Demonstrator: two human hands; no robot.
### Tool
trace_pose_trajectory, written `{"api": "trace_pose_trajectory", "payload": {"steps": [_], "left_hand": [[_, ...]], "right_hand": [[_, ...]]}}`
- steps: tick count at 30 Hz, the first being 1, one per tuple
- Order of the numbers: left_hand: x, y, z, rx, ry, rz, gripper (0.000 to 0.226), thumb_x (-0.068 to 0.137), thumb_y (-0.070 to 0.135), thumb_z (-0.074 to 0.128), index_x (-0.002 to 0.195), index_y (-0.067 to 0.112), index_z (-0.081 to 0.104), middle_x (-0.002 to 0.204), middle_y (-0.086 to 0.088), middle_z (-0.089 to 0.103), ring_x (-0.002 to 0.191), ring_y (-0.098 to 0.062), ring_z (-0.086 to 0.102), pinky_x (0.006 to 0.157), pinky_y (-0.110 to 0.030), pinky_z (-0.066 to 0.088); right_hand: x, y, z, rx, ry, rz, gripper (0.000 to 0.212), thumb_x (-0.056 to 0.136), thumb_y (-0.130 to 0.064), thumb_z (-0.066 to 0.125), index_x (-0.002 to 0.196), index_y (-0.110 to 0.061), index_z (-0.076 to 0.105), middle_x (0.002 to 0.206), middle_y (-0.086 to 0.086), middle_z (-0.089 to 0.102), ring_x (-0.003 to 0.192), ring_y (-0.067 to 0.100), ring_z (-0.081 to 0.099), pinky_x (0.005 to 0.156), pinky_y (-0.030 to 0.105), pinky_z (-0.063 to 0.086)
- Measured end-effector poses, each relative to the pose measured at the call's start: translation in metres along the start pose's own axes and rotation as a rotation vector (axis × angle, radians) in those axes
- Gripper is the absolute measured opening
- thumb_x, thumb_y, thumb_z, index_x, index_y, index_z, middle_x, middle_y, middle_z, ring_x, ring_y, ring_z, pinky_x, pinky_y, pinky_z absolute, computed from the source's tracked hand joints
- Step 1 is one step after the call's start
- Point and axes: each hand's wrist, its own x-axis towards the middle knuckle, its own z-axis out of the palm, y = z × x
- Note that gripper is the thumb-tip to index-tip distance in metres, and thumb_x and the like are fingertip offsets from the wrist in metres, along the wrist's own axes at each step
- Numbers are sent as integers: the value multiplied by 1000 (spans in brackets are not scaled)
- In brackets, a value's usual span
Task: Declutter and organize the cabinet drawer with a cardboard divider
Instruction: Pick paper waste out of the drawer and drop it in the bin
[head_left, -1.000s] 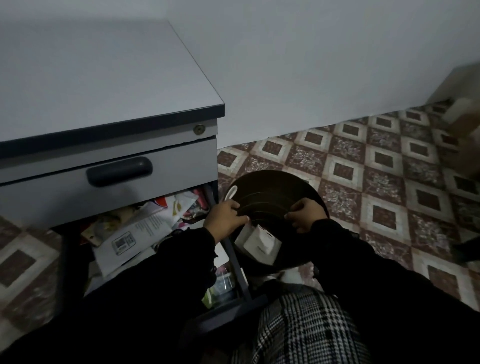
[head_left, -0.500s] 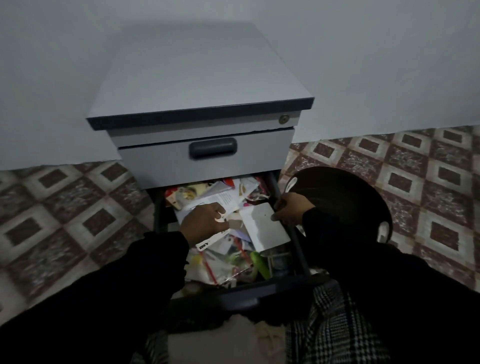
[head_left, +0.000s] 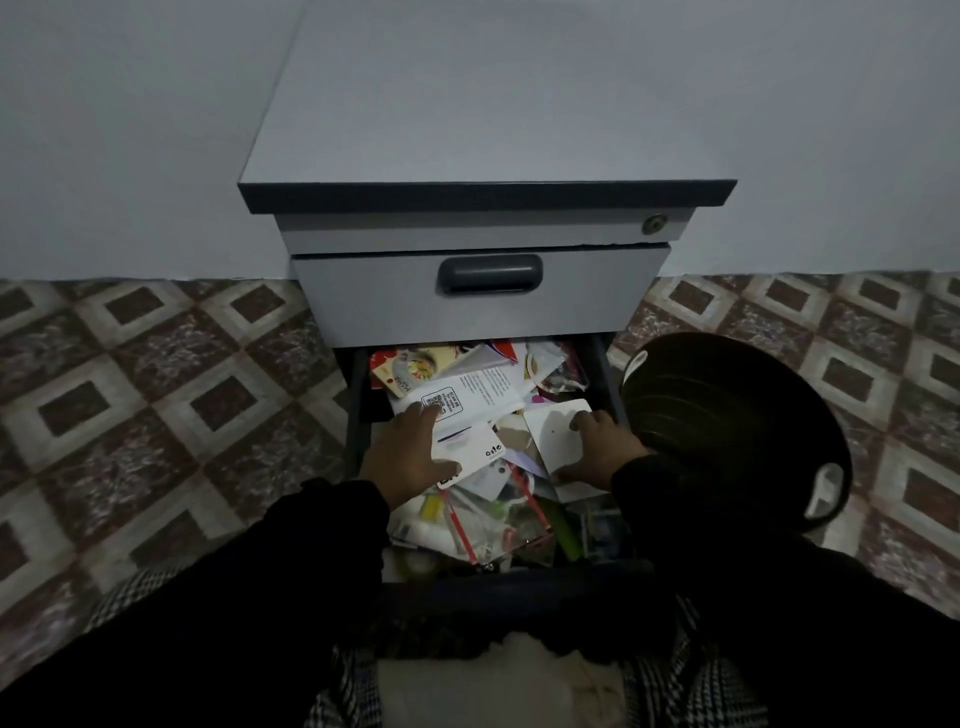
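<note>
The lower drawer (head_left: 355, 410) of a grey cabinet (head_left: 483, 130) stands pulled out toward me, crammed with papers, cards and plastic bags. My left hand (head_left: 410, 452) lies over the left pile, fingers on a white leaflet with a QR code (head_left: 467, 397) and thumb across a small white card (head_left: 475, 449). My right hand (head_left: 597, 449) grips the right edge of a white rounded card (head_left: 553, 434) lying on the clutter. A clear zip bag with a red seal (head_left: 483, 525) fills the drawer's near part. No cardboard divider is visible.
A dark round basin (head_left: 727, 426) sits on the patterned tile floor right of the drawer, close to my right arm. The upper drawer (head_left: 483, 291) with its dark handle is shut. My checked trousers lie below the drawer front. Open floor lies to the left.
A second ago both hands held a white card over the basin at the right. They have moved left into the drawer, and my view has turned to face the cabinet.
</note>
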Motion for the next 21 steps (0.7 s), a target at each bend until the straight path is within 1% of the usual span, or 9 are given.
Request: {"api": "trace_pose_trajectory", "payload": {"steps": [4, 6, 8, 11, 13, 15, 17, 19, 21], "left_hand": [[3, -4, 5, 85, -30, -14, 85, 83, 40, 66, 148, 11, 20, 147, -9, 32, 132, -27, 35, 105, -35, 32], [5, -3, 5, 169, 1, -29, 80, 84, 44, 63, 147, 13, 23, 142, -10, 37, 128, -29, 38, 101, -35, 34], [6, -1, 3, 265, 23, -24, 70, 85, 46, 60, 141, 15, 33, 137, -10, 39, 126, -29, 37, 100, -36, 35], [9, -4, 6, 190, 24, -6, 57, 83, 41, 65, 128, 11, 47, 139, -11, 35, 131, -28, 31, 104, -36, 33], [8, -6, 8, 106, 23, -24, 50, 82, 37, 68, 118, 7, 50, 144, -13, 30, 136, -28, 27, 106, -37, 31], [8, -7, 8, 69, 43, -33, 47, 81, 36, 69, 112, 6, 50, 138, -13, 37, 130, -30, 36, 100, -37, 34], [9, -7, 7, 100, 74, -28, 55, 81, 40, 68, 120, 8, 47, 131, -11, 43, 119, -31, 44, 93, -37, 36], [10, -7, 6, 104, 62, -47, 77, 80, 49, 66, 138, 11, 33, 142, -12, 34, 123, -32, 41, 96, -39, 36], [11, -6, 6, 110, 47, -68, 91, 80, 56, 62, 147, 14, 18, 150, -11, 26, 129, -33, 35, 100, -40, 33]], "right_hand": [[4, -3, 9, 66, -11, 18, 101, 68, -45, 78, 144, -11, 20, 146, 13, 26, 129, 35, 39, 106, 44, 36], [5, -3, 10, 89, 14, 35, 106, 64, -45, 81, 143, -11, 19, 145, 14, 26, 130, 36, 36, 106, 46, 36], [6, -2, 10, 102, 46, 46, 104, 63, -44, 81, 141, -11, 20, 142, 15, 30, 130, 36, 35, 106, 45, 35], [6, -1, 7, 134, 50, 54, 98, 68, -39, 79, 140, -9, 20, 138, 17, 39, 128, 35, 38, 104, 39, 34], [6, 0, 5, 159, 57, 65, 96, 69, -35, 79, 140, -7, 20, 137, 17, 42, 127, 34, 40, 104, 38, 34], [6, 1, 3, 211, 76, 88, 95, 68, -31, 81, 138, -7, 23, 136, 17, 42, 126, 34, 41, 103, 39, 36], [7, 2, 1, 320, 86, 123, 89, 67, -25, 82, 135, -7, 28, 134, 17, 46, 123, 35, 45, 99, 40, 40], [7, 3, -1, 432, 92, 165, 82, 69, -19, 81, 132, -5, 30, 130, 18, 50, 120, 35, 48, 96, 42, 43], [5, 5, -3, 491, 94, 201, 76, 71, -16, 79, 131, -5, 34, 130, 17, 52, 120, 35, 49, 96, 43, 44]]}}
